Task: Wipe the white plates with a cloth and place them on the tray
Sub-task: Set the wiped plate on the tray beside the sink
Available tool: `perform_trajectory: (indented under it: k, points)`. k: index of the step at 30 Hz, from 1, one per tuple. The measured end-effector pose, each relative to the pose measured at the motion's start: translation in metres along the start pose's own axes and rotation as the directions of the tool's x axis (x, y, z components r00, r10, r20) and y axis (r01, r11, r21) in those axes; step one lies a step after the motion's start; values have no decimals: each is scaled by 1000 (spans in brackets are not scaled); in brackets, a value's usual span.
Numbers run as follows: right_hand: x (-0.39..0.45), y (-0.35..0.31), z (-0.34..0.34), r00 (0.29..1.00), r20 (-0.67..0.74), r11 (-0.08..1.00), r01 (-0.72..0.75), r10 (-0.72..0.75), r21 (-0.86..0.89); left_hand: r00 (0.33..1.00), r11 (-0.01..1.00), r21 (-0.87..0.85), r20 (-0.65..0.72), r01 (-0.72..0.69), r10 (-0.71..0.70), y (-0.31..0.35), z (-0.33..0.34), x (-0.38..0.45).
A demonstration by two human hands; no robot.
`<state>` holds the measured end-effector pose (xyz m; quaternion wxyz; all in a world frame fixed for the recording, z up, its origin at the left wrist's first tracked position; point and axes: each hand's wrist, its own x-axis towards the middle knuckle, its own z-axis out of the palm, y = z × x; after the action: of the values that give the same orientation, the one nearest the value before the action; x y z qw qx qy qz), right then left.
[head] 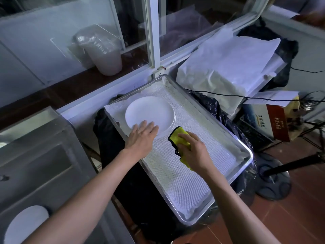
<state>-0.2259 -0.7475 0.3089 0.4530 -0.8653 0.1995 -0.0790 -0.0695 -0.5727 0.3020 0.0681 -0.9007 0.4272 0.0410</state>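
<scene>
We have a white plate (pixel 150 113) lying at the far end of the tray (pixel 243 162). Our left hand (pixel 142 136) rests flat on its near rim, fingers straight (likely steadying it), while our right hand (pixel 191 150) grips the yellow cloth (pixel 177 133) just beside the plate, ready to wipe.

Blurred Chinese characters on cardboard box (pixel 274 120)

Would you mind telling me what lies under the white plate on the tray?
The white plate rests on a white textured liner covering the metal tray. The left hand covers its near edge; whatever is directly beneath is hidden.
</scene>
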Motion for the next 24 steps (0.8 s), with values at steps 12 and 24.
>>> perform_trajectory:
  k: [12, 24]
  points:
    - [-18, -5, 15, 999, 50, 1000, 3, -3, 3, 999, 994, -104, -34, 18, -22, 4, -10, -19]
    - [-42, -50, 92, 986, 136, 990, 107, -94, -91, 957, 961, -256, -237, 102, -165, -46, 14, -134]
